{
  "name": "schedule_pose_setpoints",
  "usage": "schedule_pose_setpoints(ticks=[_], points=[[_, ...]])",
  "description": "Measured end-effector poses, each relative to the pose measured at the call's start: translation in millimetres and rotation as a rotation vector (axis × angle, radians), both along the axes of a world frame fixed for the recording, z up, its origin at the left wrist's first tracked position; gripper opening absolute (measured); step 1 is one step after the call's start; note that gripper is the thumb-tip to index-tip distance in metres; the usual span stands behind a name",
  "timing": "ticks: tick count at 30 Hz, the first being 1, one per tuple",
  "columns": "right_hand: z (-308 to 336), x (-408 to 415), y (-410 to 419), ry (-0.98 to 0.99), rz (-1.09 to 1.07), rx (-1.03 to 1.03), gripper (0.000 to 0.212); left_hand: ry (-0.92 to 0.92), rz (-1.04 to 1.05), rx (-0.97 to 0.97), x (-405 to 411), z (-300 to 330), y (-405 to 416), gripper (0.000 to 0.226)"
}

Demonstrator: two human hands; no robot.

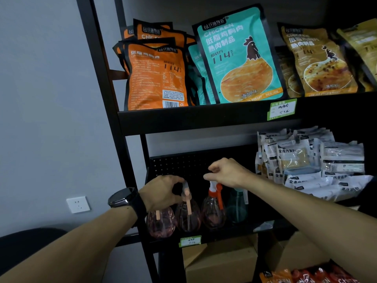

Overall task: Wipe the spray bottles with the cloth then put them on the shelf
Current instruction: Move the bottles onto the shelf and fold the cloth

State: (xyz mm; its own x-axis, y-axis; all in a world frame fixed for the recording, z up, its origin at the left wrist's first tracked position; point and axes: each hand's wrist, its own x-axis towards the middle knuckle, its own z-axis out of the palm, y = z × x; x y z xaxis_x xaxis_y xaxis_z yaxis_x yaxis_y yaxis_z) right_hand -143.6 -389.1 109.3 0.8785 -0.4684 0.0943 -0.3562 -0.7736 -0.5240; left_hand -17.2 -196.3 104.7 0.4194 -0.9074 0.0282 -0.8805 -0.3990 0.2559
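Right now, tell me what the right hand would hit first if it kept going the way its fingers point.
The right hand points left and slightly down; likely the clear nozzle the left hand holds, though depth is unclear.

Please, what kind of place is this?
Probably a small shop or its stockroom. A black shelf holds rows of identical chicken packets, green price tags are stuck on the shelf edges, and cardboard boxes sit underneath.
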Motion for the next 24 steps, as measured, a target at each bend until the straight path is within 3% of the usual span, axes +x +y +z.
schedule_pose_setpoints(ticks=[3, 7, 12, 24], points=[[10.2, 2.4, 17.0, -0.084, 0.132, 0.02, 0.052, -0.031, 0.018, 0.07, 5.2, 5.6, 12.4, 0.051], [12.9, 10.5, 35.6, 0.041, 0.29, 0.0, 0.059, -0.06, 0.045, 0.1, 11.7, 8.8, 24.7, 0.04], [6.0, 16.2, 45.8, 0.118, 0.329, -0.116, 0.045, -0.073, 0.065, 0.13, 12.8, 7.7, 31.9, 0.024], [-1.0, 20.0, 41.9, 0.096, 0.333, -0.081, 0.026, -0.057, 0.087, 0.095, 11.4, 7.6, 34.0, 0.04]])
